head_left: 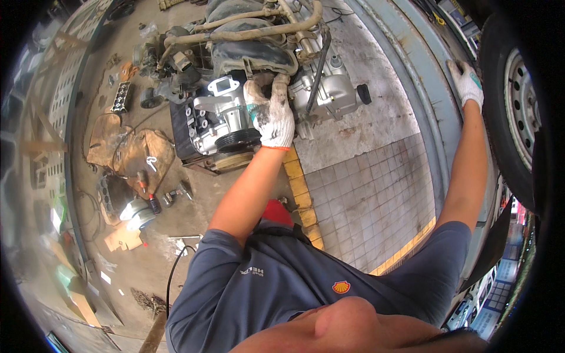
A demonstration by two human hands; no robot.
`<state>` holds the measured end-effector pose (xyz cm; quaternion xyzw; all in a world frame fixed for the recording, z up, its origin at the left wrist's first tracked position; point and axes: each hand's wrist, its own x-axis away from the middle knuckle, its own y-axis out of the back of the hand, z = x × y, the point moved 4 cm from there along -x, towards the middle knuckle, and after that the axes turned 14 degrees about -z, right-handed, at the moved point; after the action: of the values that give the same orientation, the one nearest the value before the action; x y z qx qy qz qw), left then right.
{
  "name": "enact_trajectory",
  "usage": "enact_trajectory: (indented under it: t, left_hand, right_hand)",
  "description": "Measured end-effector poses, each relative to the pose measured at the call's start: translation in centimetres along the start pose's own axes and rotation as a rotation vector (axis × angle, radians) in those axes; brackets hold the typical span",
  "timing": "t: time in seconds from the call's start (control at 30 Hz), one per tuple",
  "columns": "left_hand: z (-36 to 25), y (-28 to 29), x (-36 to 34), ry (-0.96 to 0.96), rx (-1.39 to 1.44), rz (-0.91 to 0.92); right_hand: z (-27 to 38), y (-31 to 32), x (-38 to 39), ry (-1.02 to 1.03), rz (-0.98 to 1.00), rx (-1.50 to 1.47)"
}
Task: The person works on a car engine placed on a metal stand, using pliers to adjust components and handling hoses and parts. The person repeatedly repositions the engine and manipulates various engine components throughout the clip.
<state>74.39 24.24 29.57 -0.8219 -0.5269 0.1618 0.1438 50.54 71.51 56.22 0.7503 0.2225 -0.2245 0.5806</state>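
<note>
Head view: silver engine (226, 113) with grimy pipes (241, 36), left hand (272, 115) against it, grip unclear, right hand (469, 86) unclenched on rail (432, 88).

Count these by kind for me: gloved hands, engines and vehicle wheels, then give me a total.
Gloved hands: 2, the left hand at the engine and the right hand on the blue-grey metal beam
Engines: 1, the engine
Vehicle wheels: 1, the wheel at the right
Total: 4
</note>
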Motion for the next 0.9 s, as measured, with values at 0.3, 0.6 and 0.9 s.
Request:
enact_trajectory:
  t: [0.3, 0.6, 0.9]
  left_hand:
    - [-0.2, 0.1, 0.2, -0.105, -0.015, 0.084]
    - [-0.3, -0.1, 0.4, -0.006, 0.009, 0.04]
    - [-5.9, 2.2, 1.2, -0.54, 0.435, 0.272]
  right_hand:
    - [-1.2, -0.6, -0.2, 0.004, -0.017, -0.01]
    - [-2.0, -1.8, -0.9, 0.018, -0.031, -0.021]
    - [-1.2, -0.5, 0.2, 0.051, -0.061, -0.084]
